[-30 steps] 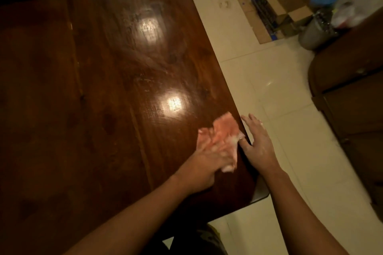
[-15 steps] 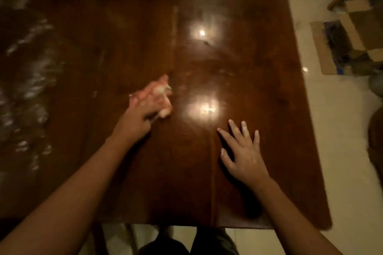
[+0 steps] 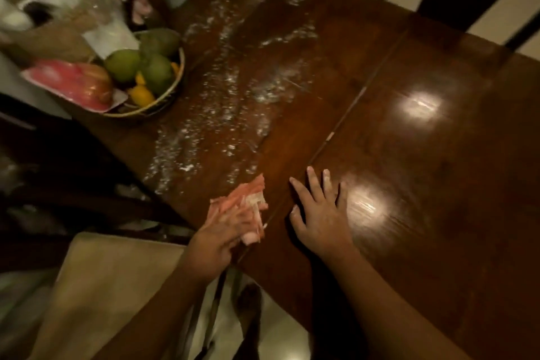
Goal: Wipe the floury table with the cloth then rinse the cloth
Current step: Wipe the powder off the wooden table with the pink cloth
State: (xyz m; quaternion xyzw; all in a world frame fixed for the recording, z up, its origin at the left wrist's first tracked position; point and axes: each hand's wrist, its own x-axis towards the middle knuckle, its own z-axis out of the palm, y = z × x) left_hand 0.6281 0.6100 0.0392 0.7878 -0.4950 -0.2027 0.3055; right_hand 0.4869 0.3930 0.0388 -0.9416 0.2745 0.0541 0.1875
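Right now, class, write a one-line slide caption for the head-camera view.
Left hand presses a pink cloth on the dark wooden table beside streaked flour; right hand rests flat nearby.

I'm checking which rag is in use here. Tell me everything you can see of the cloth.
The cloth is pinkish-orange with pale streaks, soft-looking and crumpled. It lies on the wooden table near its front edge, close to the flour. The left hand presses down on it, covering its near part; its far end sticks out past the fingers.

Bare left hand (image 3: pixel 217 238), bare right hand (image 3: pixel 323 223)
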